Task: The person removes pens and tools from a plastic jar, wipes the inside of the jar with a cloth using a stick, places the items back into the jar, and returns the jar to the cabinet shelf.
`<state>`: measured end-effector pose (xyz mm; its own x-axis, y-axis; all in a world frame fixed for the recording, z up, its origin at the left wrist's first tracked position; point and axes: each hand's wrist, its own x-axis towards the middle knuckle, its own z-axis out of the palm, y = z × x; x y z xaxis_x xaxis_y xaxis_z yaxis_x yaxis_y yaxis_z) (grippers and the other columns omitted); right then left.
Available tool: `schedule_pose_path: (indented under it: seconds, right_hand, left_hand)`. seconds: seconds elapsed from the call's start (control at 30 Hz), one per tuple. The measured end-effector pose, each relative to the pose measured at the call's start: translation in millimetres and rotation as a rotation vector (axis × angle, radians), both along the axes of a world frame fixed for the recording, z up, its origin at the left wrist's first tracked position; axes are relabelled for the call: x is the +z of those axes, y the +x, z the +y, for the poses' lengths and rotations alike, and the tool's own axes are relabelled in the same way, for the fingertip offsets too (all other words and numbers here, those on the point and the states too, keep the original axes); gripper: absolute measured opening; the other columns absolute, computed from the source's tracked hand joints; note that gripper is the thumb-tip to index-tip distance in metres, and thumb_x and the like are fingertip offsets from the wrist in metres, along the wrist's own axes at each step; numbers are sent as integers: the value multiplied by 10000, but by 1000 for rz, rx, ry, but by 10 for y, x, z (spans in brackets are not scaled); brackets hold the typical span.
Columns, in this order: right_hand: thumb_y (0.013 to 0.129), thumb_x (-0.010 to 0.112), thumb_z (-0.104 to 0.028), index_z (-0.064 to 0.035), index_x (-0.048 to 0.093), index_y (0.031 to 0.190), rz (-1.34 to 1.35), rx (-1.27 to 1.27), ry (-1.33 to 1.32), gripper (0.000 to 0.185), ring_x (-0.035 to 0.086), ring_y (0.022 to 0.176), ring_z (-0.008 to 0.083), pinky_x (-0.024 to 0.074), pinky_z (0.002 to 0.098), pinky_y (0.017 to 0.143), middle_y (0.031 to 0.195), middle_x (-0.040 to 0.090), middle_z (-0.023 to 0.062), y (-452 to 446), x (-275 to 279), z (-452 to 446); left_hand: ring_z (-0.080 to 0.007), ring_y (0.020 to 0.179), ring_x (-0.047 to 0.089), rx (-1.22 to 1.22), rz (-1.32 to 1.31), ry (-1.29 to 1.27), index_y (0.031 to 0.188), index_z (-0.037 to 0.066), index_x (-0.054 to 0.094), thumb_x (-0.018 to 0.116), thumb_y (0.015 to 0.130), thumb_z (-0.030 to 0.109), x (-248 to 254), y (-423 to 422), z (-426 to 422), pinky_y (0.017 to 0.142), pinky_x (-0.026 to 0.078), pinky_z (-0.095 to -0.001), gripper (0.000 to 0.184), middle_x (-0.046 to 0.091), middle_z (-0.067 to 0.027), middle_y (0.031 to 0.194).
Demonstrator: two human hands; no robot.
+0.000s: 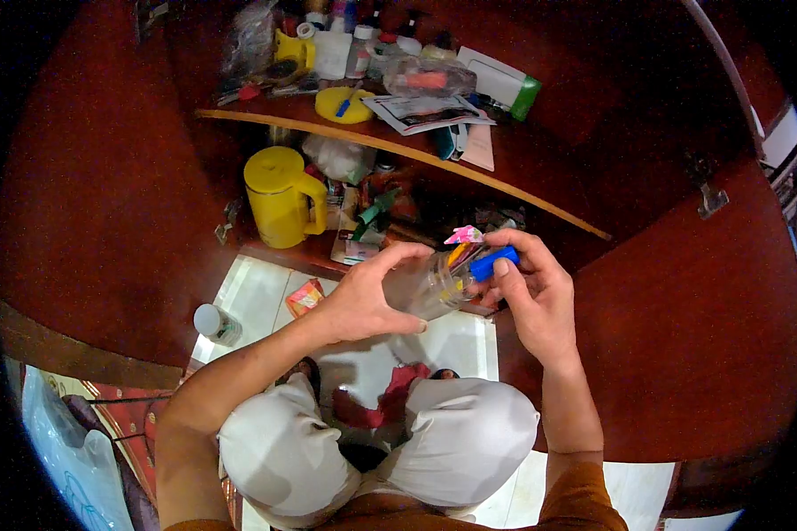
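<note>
My left hand (367,296) is wrapped round a clear plastic jar (427,288), tilted with its mouth toward the right. My right hand (536,292) pinches a short blue stick-like object (493,264) between thumb and fingers at the jar's mouth. Its exact kind does not show. A pink patterned piece (463,234) and a yellow-orange item (458,255) stick up by the jar's opening. Whether the right fingers also touch these cannot be made out.
Behind the hands is a cabinet with a cluttered upper shelf (505,181) and a yellow jug (276,199) below. On the floor are a white-lidded jar (211,322), an orange packet (304,297) and a dark red cloth (383,405). Open cabinet doors (682,327) flank both sides.
</note>
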<state>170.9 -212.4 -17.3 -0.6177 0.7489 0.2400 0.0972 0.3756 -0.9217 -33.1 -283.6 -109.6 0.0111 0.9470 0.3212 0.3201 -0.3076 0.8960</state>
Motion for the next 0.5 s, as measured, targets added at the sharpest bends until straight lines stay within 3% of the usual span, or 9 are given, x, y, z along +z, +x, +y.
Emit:
schedule_pose_path:
  seconds: [0.17,0.5]
  right_hand:
    - [923,556,-82,3,578,1099,-54,-65,123,197,647,809,127,574,265,678,941,644,97,-9,-4,-35]
    - [893,613,-104,-7,605,1045,-163,-117,130,180,656,698,111,528,247,574,826,667,88,-40,57,-61]
  left_hand:
    - [-231,1135,523,8,-7,0,1281,45,477,843,563,228,-1,0,-10,1000,395,-356,826,540,-110,1240]
    - [-254,1149,523,6,-6,2,1289,33,459,816,589,198,39,8,-29,995,399,-353,803,538,-132,1237]
